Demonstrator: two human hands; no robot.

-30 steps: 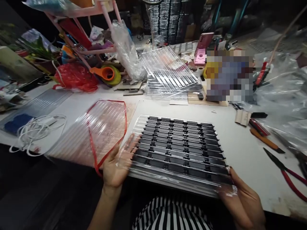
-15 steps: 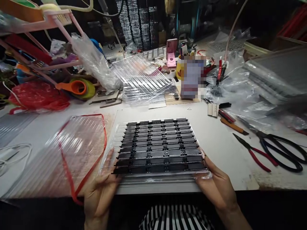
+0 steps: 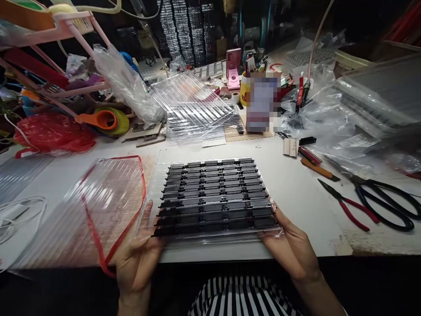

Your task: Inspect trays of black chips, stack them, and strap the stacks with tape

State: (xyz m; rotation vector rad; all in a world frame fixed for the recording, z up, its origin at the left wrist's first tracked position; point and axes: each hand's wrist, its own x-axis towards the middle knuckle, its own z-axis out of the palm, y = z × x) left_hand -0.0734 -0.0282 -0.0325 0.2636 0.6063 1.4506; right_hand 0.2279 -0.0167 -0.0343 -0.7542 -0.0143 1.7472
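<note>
A clear plastic tray (image 3: 210, 240) filled with rows of black slotted parts (image 3: 215, 195) is at the middle front of the white table. My left hand (image 3: 138, 259) grips its left front corner, thumb up along the side. On the right front corner, my right hand (image 3: 292, 248) is closed round the edge, its fingers partly under the clear plastic. Left of the tray lies a ribbed clear plastic sheet (image 3: 108, 193) with a red strap (image 3: 144, 175) on it.
Red-handled pliers (image 3: 350, 206), black scissors (image 3: 384, 204) and an orange cutter (image 3: 319, 169) lie at right. More clear trays (image 3: 197, 105) and a phone (image 3: 261, 103) stand behind. A red bag (image 3: 52, 131) and pink rack (image 3: 66, 26) are at left.
The tray and both hands have shifted slightly left and up in the picture, the right hand more than the left. Both hands keep their hold. The whole view has also shifted a little.
</note>
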